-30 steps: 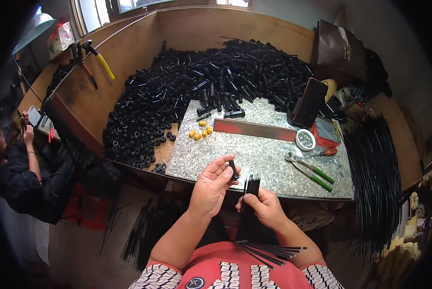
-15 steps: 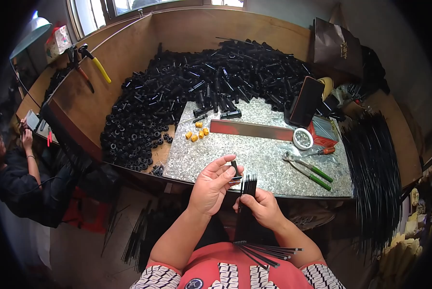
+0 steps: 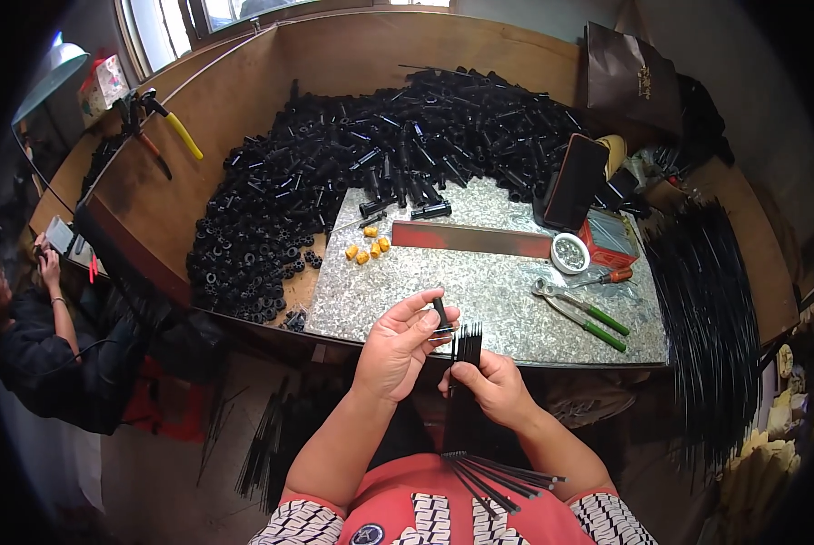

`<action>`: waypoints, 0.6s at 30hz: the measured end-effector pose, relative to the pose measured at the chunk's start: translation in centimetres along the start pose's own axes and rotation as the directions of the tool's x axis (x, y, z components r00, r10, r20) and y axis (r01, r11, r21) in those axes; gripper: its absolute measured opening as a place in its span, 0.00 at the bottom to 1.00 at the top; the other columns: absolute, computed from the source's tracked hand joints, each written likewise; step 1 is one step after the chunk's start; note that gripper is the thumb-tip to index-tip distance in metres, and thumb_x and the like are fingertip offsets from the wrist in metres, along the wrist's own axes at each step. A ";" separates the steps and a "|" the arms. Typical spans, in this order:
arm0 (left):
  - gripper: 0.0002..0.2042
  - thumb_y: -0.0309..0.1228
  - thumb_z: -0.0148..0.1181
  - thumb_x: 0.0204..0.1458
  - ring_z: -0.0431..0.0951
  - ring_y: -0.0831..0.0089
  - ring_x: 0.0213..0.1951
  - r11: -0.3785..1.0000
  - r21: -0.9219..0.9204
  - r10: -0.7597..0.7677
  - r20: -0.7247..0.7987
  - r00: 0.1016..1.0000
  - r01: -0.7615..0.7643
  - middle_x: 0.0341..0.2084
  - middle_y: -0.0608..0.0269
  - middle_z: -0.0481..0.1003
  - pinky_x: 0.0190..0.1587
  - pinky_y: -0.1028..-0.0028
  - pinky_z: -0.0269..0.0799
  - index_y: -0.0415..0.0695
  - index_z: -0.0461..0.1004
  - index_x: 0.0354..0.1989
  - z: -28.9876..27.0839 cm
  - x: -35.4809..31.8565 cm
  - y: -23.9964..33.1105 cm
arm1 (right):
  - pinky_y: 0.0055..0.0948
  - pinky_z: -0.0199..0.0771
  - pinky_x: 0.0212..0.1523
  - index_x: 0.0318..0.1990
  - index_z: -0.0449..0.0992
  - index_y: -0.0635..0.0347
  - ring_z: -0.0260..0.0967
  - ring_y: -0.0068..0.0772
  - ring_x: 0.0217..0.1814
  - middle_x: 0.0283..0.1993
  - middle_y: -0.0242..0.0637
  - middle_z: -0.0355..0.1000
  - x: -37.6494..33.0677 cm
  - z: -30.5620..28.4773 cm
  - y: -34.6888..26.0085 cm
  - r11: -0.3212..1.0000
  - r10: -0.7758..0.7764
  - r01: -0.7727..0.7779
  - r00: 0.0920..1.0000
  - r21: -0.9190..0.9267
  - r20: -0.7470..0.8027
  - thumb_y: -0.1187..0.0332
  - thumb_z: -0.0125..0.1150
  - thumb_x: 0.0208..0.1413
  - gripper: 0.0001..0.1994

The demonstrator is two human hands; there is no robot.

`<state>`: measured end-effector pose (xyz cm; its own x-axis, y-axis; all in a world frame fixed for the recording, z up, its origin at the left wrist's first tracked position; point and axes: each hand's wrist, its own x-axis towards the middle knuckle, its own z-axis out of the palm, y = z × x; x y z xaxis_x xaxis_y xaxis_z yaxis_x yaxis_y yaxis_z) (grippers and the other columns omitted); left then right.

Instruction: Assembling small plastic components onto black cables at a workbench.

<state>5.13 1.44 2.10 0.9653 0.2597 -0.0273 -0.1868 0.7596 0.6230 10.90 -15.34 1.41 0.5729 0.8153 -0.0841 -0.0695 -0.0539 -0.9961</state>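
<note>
Between the thumb and fingers of my left hand [image 3: 396, 350] is a small black tube-shaped piece [image 3: 440, 313], and thin shiny bits show just below it. My right hand [image 3: 491, 389] is closed around a bundle of thin black rods [image 3: 469, 343]. Their tops stand up beside my left fingertips, and the lower ends fan out [image 3: 507, 477] over my red top. Both hands are in front of the near edge of the speckled grey work surface [image 3: 407, 304]. Whether a rod touches the black piece, I cannot tell.
A heap of black tubular parts [image 3: 398, 136] covers the back, with black rings [image 3: 234, 263] at left. Yellow pieces [image 3: 363, 252], a flat metal bar [image 3: 471, 239], a white bowl [image 3: 555, 263], green-handled pliers [image 3: 598, 318] and a phone [image 3: 578, 182] lie around. Another person [image 3: 53, 354] sits far left.
The whole view has shifted slightly, so the table sits a little higher and further left. Both hands keep nearly the same hold, and the black piece is tilted slightly differently.
</note>
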 end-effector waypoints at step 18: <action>0.16 0.23 0.52 0.57 0.76 0.71 0.44 1.000 -0.007 -0.025 0.071 0.997 0.026 0.43 0.55 0.75 0.48 0.70 0.73 0.39 0.67 0.55 -0.2 0.1 0.1 | 0.23 0.72 0.38 0.35 0.75 0.66 0.72 0.22 0.34 0.31 0.35 0.75 0.0 0.0 -0.2 1.000 0.018 -0.018 1.000 0.012 -0.010 0.66 0.51 0.63 0.11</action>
<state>5.18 1.67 2.05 0.9803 0.1971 0.0127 -0.1629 0.7703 0.6166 10.94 -15.37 1.66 0.5795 0.8085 -0.1024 -0.0893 -0.0619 -0.9941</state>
